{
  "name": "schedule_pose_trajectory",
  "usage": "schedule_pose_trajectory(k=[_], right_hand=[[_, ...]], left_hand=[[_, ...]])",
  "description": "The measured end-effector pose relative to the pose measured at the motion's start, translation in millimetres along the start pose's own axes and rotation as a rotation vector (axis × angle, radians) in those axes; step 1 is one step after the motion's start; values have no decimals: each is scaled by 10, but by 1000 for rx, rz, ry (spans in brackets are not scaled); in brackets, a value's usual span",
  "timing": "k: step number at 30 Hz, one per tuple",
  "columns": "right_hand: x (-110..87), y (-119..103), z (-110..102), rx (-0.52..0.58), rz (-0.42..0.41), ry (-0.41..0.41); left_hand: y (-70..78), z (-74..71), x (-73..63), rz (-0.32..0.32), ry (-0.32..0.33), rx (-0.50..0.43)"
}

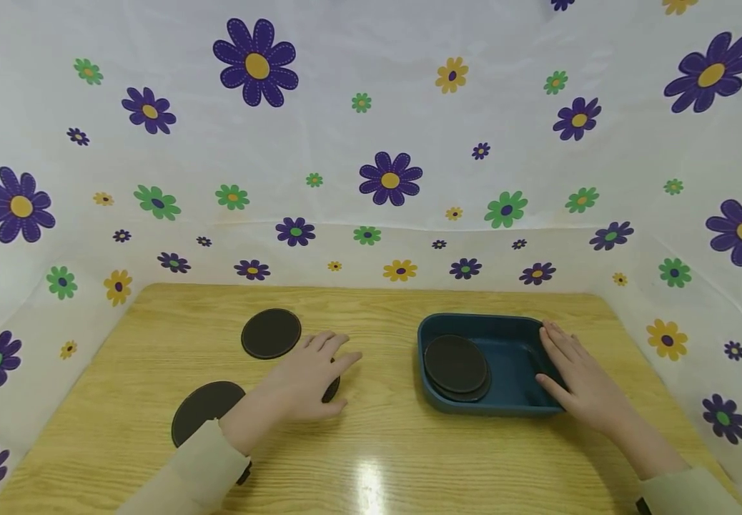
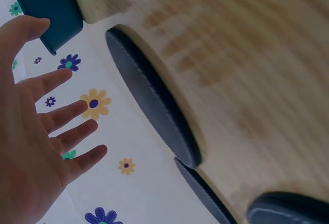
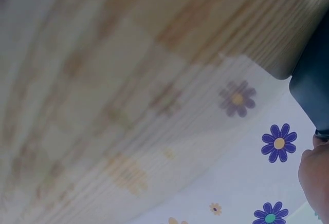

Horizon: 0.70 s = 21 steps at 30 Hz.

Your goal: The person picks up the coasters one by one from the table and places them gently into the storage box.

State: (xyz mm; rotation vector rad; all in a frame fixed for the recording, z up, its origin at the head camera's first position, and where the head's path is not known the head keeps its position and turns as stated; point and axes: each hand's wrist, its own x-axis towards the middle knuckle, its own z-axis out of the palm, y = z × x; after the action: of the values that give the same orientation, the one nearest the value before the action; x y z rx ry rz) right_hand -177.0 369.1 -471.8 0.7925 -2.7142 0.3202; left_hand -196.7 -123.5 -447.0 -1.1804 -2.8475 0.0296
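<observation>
My left hand [image 1: 309,375] hovers over the table with its fingers spread, holding nothing. Beneath it, a round black coaster [image 1: 331,390] is mostly hidden; the left wrist view shows this black disc [image 2: 154,98] apart from the fingers. Two more black coasters lie nearby, a far coaster [image 1: 271,333] and a near coaster [image 1: 206,411] partly covered by my forearm. On the right stands a dark blue rectangular bin [image 1: 512,368], with overlapping black coasters [image 1: 456,365] at its left end. My right hand [image 1: 580,383] rests along the bin's right rim, fingers extended and thumb over the inside.
A light wood-grain table [image 1: 371,429] carries everything. White cloth with purple, yellow and green flowers [image 1: 390,179] hangs behind the table and along both sides. Wood surface separates the bin from the coasters on the left.
</observation>
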Motion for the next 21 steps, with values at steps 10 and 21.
schedule_pose_trajectory(k=[10, 21], right_hand=[[4, -36, -28, -4, 12, -2], [4, -18, -14, -2, 13, 0]], left_hand=[[-155, 153, -150, 8, 10, -65], [-221, 203, -248, -5, -16, -52]])
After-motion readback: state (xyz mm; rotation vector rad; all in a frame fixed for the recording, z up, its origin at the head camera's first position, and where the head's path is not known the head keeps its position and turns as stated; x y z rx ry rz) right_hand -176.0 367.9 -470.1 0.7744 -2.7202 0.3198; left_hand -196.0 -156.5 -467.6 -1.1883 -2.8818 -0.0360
